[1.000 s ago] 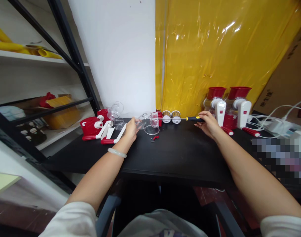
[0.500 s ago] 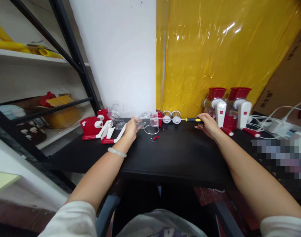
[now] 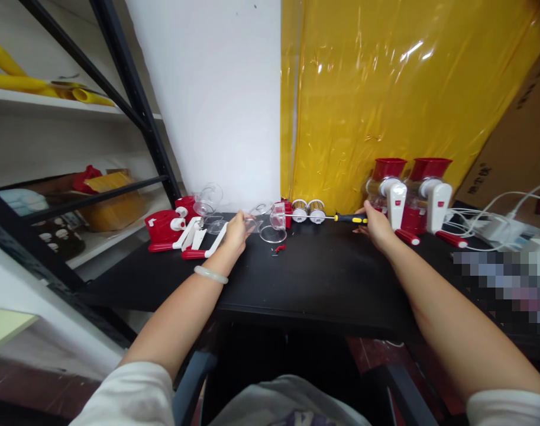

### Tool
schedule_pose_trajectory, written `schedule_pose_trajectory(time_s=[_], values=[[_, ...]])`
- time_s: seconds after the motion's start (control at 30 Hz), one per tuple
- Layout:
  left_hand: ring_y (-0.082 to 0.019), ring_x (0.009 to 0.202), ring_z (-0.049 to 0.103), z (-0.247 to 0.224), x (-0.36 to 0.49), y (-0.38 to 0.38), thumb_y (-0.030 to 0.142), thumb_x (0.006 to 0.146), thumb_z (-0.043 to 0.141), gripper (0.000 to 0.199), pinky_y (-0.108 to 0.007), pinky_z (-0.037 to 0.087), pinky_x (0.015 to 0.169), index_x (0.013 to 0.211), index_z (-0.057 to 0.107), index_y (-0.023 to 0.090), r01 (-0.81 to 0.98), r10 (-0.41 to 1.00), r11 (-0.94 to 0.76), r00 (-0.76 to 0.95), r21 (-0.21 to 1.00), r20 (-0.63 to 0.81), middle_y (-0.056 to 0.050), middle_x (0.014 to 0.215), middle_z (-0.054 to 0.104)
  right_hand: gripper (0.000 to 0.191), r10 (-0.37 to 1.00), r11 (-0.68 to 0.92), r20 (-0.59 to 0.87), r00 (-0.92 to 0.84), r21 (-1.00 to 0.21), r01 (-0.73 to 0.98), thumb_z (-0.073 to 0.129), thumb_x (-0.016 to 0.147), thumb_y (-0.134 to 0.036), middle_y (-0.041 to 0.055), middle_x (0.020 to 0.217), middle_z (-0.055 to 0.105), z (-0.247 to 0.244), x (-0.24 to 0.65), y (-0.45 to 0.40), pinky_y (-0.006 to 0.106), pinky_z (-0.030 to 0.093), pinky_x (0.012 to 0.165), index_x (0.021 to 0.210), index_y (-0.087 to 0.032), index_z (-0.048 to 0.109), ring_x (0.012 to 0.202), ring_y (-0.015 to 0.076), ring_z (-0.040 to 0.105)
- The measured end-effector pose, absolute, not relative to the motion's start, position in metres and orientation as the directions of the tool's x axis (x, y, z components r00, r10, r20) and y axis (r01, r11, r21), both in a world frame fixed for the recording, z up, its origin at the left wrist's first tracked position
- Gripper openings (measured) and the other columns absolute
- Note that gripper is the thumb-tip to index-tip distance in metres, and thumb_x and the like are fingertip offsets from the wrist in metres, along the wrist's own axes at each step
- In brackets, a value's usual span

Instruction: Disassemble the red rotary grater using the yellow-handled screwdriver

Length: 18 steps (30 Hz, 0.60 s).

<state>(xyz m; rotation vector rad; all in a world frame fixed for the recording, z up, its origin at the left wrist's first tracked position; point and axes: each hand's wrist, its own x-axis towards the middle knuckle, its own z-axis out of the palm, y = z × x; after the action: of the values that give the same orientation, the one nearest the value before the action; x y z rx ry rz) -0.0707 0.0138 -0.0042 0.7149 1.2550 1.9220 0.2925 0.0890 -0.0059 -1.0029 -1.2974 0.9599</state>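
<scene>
My left hand (image 3: 236, 232) is closed on a clear plastic housing (image 3: 266, 220) of a rotary grater and holds it above the black table (image 3: 305, 278). Level in my right hand (image 3: 377, 225) lies a screwdriver (image 3: 352, 219) with a black and yellow handle, my fingers at the handle's end. Its long shaft points left, and the tip meets the clear housing; whether it sits in a screw is too small to tell. Below the housing lie a small red part (image 3: 281, 248) and tiny screws (image 3: 275, 255).
Red grater bases (image 3: 161, 229) and white crank handles (image 3: 216, 241) lie at the left. Two drum graters (image 3: 316, 211) stand against the yellow-wrapped panel (image 3: 385, 77). Two assembled graters (image 3: 396, 198) are at the right, near white cables (image 3: 478, 216). A black shelf frame (image 3: 132, 94) borders the left.
My right hand's fingers have shifted slightly on the screwdriver handle, which sits a touch further right and lower. My left hand and the housing have hardly moved.
</scene>
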Motion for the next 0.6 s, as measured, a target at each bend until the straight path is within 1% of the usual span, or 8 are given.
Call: schedule_pose_trajectory(time_s=[0.1,0.2,0.37,0.47,0.6], values=[[-0.016,0.086,0.061,-0.0046,-0.0720,0.0140,0.047,0.081,0.068,0.033,-0.027,0.055,0.075,0.067,0.061,0.017,-0.258,0.805,-0.279,-0.588,0.925,0.079,-0.008,0.094,0.070,0.046,0.965,0.252,0.253,0.072,-0.967,0.030,0.072,0.074,-0.066,-0.0063,0.048,0.041,-0.0082,0.2922,0.0887,0.032,0.058,0.050,0.069,-0.023,0.056,0.040,0.0101,0.040],[-0.017,0.088,0.060,-0.0050,-0.0729,0.0142,0.048,0.082,0.066,0.035,-0.027,0.055,0.075,0.068,0.062,0.017,-0.252,0.804,-0.273,-0.589,0.928,0.077,-0.007,0.095,0.069,0.044,0.953,0.295,0.294,0.077,-0.955,-0.001,0.076,0.069,-0.059,-0.0046,0.058,0.047,-0.0093,0.2918,0.0879,0.028,0.057,0.050,0.066,-0.022,0.053,0.049,0.0107,0.048],[-0.017,0.090,0.060,-0.0060,-0.0737,0.0146,0.051,0.079,0.068,0.036,-0.028,0.055,0.076,0.067,0.062,0.017,-0.242,0.801,-0.274,-0.593,0.931,0.082,-0.008,0.095,0.069,0.035,0.938,0.338,0.335,0.092,-0.941,-0.010,0.076,0.068,-0.052,-0.0035,0.069,0.053,-0.0095,0.2927,0.0891,0.024,0.055,0.047,0.071,-0.021,0.058,0.057,0.0107,0.052],[-0.018,0.090,0.061,-0.0068,-0.0738,0.0152,0.049,0.081,0.066,0.035,-0.027,0.055,0.075,0.067,0.062,0.017,-0.242,0.803,-0.277,-0.590,0.930,0.086,-0.008,0.095,0.069,0.031,0.926,0.364,0.362,0.107,-0.931,-0.001,0.074,0.068,-0.049,-0.0033,0.071,0.054,-0.0092,0.2934,0.0895,0.023,0.055,0.048,0.072,-0.021,0.059,0.060,0.0107,0.053],[-0.017,0.088,0.061,-0.0087,-0.0745,0.0168,0.047,0.083,0.064,0.033,-0.026,0.054,0.074,0.068,0.062,0.018,-0.229,0.809,-0.272,-0.581,0.935,0.093,-0.007,0.096,0.070,0.026,0.928,0.358,0.355,0.117,-0.934,-0.006,0.072,0.068,-0.044,-0.0024,0.073,0.055,-0.0075,0.2930,0.0879,0.023,0.055,0.047,0.071,-0.021,0.060,0.062,0.0118,0.055]])
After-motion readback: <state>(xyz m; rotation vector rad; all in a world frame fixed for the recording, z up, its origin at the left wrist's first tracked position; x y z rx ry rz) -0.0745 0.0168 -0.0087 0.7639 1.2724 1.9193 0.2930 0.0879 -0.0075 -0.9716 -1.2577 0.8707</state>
